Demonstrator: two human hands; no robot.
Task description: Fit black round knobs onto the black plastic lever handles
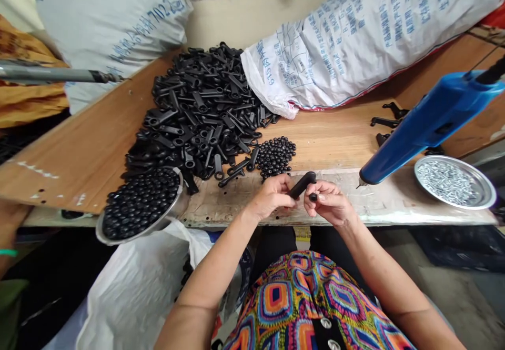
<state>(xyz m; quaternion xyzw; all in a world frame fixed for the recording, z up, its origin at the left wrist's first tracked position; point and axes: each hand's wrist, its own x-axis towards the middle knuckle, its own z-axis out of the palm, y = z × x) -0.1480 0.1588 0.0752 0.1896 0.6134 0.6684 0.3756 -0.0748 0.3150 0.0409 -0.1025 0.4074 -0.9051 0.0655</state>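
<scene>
My left hand is closed round a black plastic handle, held just above the front edge of the wooden bench. My right hand pinches a small black cap right beside the handle's lower end. Behind my hands lies a small heap of black caps and a big pile of black handles. A metal bowl full of black caps sits at the left of the bench front.
A blue power screwdriver hangs at the right, tip down near the bench edge. A metal dish of silver screws sits beside it. Large white sacks lie at the back. A white plastic bag hangs below the bowl.
</scene>
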